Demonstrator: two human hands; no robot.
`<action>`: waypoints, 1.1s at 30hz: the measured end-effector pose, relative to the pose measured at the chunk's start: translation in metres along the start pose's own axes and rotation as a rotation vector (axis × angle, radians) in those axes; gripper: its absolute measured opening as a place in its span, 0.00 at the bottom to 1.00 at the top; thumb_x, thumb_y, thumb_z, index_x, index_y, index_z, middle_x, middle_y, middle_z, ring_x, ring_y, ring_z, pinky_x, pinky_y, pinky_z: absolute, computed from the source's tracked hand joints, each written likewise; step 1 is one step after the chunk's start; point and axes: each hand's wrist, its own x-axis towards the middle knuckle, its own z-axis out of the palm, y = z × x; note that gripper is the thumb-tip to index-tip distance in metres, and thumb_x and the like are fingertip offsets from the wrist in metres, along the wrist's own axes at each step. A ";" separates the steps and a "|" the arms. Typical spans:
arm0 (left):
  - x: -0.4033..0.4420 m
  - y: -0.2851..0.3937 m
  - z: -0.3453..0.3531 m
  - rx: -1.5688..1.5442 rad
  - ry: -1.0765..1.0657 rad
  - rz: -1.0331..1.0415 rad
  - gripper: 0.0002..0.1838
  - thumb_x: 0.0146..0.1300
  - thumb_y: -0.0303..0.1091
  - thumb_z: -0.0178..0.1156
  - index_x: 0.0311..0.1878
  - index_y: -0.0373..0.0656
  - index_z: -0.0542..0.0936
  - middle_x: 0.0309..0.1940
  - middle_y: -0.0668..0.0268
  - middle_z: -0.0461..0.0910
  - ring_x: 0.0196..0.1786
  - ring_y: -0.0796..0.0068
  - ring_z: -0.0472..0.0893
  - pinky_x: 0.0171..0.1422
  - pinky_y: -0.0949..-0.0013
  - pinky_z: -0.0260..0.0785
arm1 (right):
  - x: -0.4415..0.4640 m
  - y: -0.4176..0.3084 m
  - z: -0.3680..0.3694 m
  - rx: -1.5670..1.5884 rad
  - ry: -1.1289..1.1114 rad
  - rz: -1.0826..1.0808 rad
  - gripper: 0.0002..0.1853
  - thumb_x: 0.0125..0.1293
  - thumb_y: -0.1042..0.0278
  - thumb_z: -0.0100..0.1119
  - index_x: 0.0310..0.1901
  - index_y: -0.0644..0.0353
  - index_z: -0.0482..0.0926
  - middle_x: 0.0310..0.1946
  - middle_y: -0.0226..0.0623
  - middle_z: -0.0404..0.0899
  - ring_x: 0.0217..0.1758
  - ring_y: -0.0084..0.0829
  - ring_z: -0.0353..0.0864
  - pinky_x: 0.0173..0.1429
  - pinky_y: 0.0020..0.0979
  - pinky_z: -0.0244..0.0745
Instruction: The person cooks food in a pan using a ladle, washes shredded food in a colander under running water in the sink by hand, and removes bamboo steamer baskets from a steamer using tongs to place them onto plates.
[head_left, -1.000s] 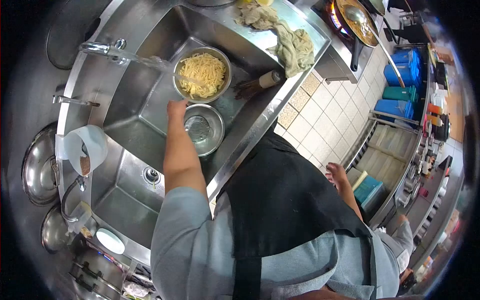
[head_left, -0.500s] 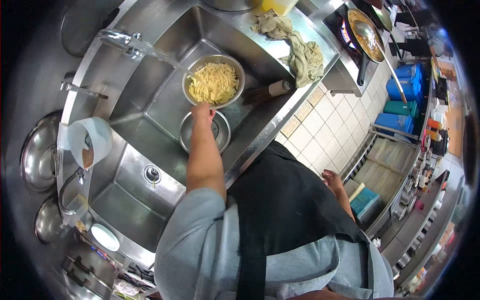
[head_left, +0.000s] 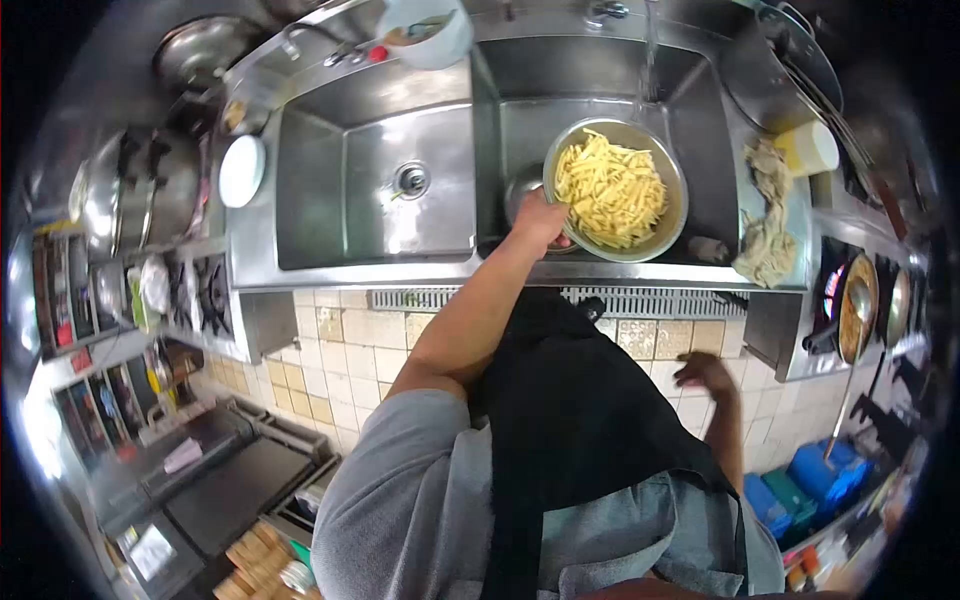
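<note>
My left hand (head_left: 540, 220) grips the near left rim of a round metal bowl (head_left: 677, 205), fingers wrapped around its edge. Pale yellow cut strips (head_left: 612, 190), like potato strips, fill the bowl, which is lifted over the right basin's front part. Partly hidden beneath it, a second metal bowl (head_left: 520, 188) sits in the sink. Water (head_left: 650, 60) runs from the tap behind the strips. My right hand (head_left: 706, 374) hangs beside the black apron over the tiled floor, fingers apart and holding nothing.
A left basin (head_left: 400, 220) with a drain adjoins. Crumpled cloths (head_left: 768, 240) and a yellowish container (head_left: 808, 148) lie on the right ledge. Farther right, a pan (head_left: 857, 310) with a long-handled ladle stands over a lit burner. A dark bottle-like object (head_left: 708, 250) lies in the right basin.
My view has swung round to face the sink squarely. My left hand has brought the bowl of strips up and nearer, away from under the water stream. The right hand stays free at my side.
</note>
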 end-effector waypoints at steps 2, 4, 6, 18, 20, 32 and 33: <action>-0.034 0.004 -0.007 -0.086 0.042 -0.014 0.15 0.51 0.26 0.54 0.45 0.35 0.73 0.28 0.59 0.78 0.20 0.73 0.76 0.18 0.72 0.70 | -0.007 -0.092 0.002 -0.120 -0.054 -0.237 0.17 0.63 0.65 0.47 0.46 0.72 0.71 0.25 0.47 0.78 0.27 0.34 0.80 0.35 0.30 0.77; -0.044 -0.009 -0.016 -0.217 0.052 -0.012 0.15 0.51 0.25 0.55 0.44 0.35 0.72 0.26 0.61 0.76 0.20 0.73 0.75 0.17 0.73 0.69 | 0.003 -0.151 0.002 -0.151 0.068 -0.348 0.19 0.67 0.56 0.48 0.44 0.68 0.73 0.22 0.41 0.76 0.24 0.28 0.77 0.33 0.27 0.75; -0.060 -0.013 -0.034 -0.294 0.084 0.011 0.14 0.51 0.25 0.55 0.44 0.35 0.72 0.26 0.61 0.76 0.20 0.72 0.75 0.17 0.73 0.69 | 0.023 -0.209 0.031 0.053 0.191 -0.549 0.20 0.63 0.56 0.55 0.47 0.65 0.74 0.28 0.36 0.78 0.28 0.26 0.77 0.34 0.24 0.73; -0.081 -0.021 -0.145 -0.398 0.167 0.000 0.14 0.52 0.23 0.51 0.41 0.25 0.68 0.29 0.53 0.74 0.22 0.68 0.76 0.22 0.66 0.77 | 0.197 -0.438 0.118 0.318 0.087 -0.816 0.20 0.63 0.71 0.52 0.56 0.65 0.64 0.48 0.50 0.71 0.53 0.51 0.72 0.59 0.48 0.69; -0.085 -0.016 -0.154 -0.238 0.249 0.002 0.15 0.52 0.29 0.56 0.39 0.26 0.68 0.30 0.52 0.75 0.26 0.65 0.78 0.29 0.63 0.78 | 0.216 -0.451 0.105 0.285 0.056 -0.752 0.22 0.62 0.71 0.51 0.58 0.62 0.62 0.47 0.45 0.71 0.50 0.52 0.74 0.55 0.51 0.71; -0.096 -0.027 -0.146 -0.355 0.296 0.063 0.18 0.52 0.24 0.51 0.47 0.25 0.68 0.27 0.55 0.78 0.20 0.66 0.79 0.23 0.69 0.76 | 0.329 -0.516 0.061 -0.093 0.181 -0.641 0.30 0.67 0.65 0.41 0.68 0.42 0.46 0.67 0.39 0.52 0.55 0.42 0.71 0.50 0.37 0.71; -0.101 -0.025 -0.144 -0.426 0.335 0.055 0.18 0.52 0.24 0.51 0.47 0.25 0.69 0.27 0.56 0.78 0.20 0.67 0.79 0.24 0.69 0.75 | 0.326 -0.516 0.065 -0.063 0.157 -0.663 0.29 0.67 0.64 0.41 0.69 0.42 0.46 0.68 0.39 0.50 0.57 0.42 0.70 0.49 0.36 0.71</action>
